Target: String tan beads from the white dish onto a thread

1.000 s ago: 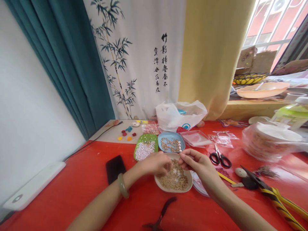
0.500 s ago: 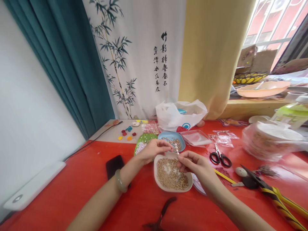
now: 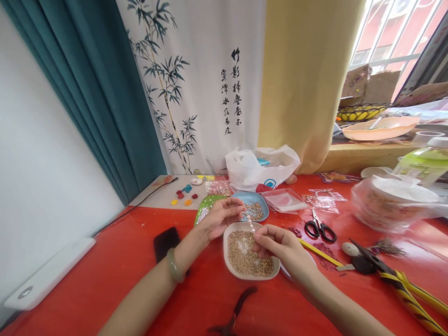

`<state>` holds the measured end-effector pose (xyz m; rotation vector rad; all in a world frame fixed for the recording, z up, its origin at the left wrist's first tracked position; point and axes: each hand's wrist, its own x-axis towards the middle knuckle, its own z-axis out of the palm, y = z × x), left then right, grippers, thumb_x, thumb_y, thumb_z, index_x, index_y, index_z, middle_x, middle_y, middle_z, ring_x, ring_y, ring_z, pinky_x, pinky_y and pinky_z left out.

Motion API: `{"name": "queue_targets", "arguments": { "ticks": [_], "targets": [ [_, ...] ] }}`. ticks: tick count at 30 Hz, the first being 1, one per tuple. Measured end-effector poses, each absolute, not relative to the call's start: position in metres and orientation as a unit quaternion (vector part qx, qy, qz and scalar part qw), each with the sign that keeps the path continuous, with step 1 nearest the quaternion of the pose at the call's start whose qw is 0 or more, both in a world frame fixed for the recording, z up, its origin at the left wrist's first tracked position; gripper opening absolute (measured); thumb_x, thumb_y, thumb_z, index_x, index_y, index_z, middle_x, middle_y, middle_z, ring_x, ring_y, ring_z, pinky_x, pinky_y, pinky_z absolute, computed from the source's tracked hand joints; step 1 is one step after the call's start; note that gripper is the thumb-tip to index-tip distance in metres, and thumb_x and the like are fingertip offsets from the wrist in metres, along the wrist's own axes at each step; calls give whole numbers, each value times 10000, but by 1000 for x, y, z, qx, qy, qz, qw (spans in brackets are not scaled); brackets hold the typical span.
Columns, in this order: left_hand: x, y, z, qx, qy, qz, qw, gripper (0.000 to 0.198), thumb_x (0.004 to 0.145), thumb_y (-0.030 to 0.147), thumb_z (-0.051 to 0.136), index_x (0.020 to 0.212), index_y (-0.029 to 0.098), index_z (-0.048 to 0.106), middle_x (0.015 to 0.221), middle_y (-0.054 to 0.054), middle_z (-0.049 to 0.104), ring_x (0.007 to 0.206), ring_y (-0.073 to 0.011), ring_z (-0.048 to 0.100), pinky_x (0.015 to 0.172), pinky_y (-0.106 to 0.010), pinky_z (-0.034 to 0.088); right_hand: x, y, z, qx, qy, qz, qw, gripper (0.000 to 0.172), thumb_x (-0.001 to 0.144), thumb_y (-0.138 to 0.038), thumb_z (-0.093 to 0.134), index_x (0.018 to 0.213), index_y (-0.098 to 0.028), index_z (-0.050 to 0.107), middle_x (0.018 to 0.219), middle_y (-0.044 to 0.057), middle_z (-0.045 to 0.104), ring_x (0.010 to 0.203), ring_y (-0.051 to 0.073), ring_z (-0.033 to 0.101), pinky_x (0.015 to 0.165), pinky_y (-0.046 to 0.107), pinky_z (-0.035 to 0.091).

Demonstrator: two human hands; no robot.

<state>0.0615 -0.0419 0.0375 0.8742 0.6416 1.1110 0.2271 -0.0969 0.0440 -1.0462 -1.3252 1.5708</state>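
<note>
A short strand of pale beads [image 3: 250, 221] stretches between my two hands, above the back of a white tray [image 3: 251, 276] of small gold beads. My left hand [image 3: 226, 215] pinches its upper end, in front of a blue tray [image 3: 266, 212] with more gold beads. At the lower end, my right hand [image 3: 276, 241] grips the strand between thumb and fingers, over the white tray's right side. A green tray [image 3: 210, 200] holding whitish beads is partly hidden behind my left hand.
Black-handled scissors [image 3: 320, 228] and yellow-handled shears [image 3: 395, 275] lie to the right. Dark pliers [image 3: 234, 312] are near the front edge, and a black phone [image 3: 165, 242] sits by my left wrist. A white plastic bag [image 3: 245, 170] stands behind the trays.
My left hand has shifted slightly left and up, while my right hand has moved a little left and down. More of the bead strand now shows between them.
</note>
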Motion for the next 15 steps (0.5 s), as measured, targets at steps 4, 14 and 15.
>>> {"name": "queue_targets", "arguments": {
  "ticks": [4, 14, 15],
  "targets": [
    [62, -43, 37, 402, 286, 496, 714, 169, 587, 111, 732, 715, 99, 622, 665, -19, 645, 530, -45, 572, 553, -136, 476, 227, -98, 45, -417, -531, 623, 395, 231, 633, -364, 649, 554, -170, 553, 537, -10, 607, 467, 90, 521, 506, 225, 388],
    [64, -47, 42, 397, 296, 504, 708, 195, 530, 113, 759, 678, 90, 633, 665, -21, 649, 564, -66, 588, 566, -161, 482, 226, -99, 45, -423, -523, 633, 383, 244, 620, -372, 654, 561, -158, 551, 520, -20, 603, 461, 76, 512, 493, 206, 376],
    [64, -47, 42, 395, 297, 504, 708, 195, 528, 111, 760, 674, 91, 633, 662, -20, 648, 562, -66, 588, 564, -159, 480, 226, -99, 45, -424, -520, 635, 383, 244, 617, -371, 655, 563, -158, 551, 520, -21, 602, 457, 74, 511, 493, 205, 377]
  ]
}}
